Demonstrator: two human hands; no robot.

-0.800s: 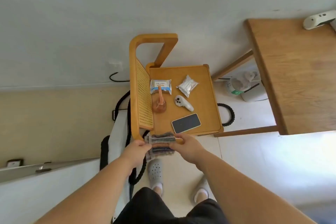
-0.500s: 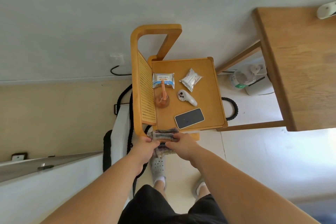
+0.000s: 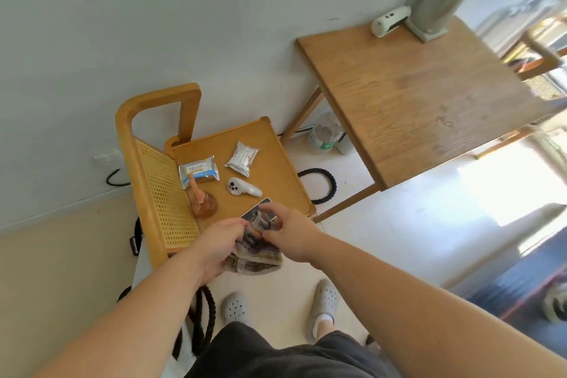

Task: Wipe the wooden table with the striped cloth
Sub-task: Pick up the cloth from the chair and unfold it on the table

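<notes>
The striped cloth (image 3: 256, 256) is bunched between both hands, lifted off the front edge of the wooden chair (image 3: 276, 169). My left hand (image 3: 219, 244) grips its left side from below. My right hand (image 3: 287, 228) pinches its upper folds. The wooden table (image 3: 414, 98) stands to the right against the wall, apart from my hands, with most of its top bare.
On the chair seat lie a wipes packet (image 3: 199, 173), a silver pouch (image 3: 242, 158), a white controller (image 3: 242, 188), a brown dish with a stick (image 3: 204, 204) and a phone (image 3: 256, 209) partly hidden by my hand. A white device (image 3: 390, 21) and grey stand (image 3: 434, 6) sit at the table's far edge.
Both hands have lifted the cloth off the chair's front edge and bunched it up. The view has swung right and pulled back, bringing the whole table into sight.
</notes>
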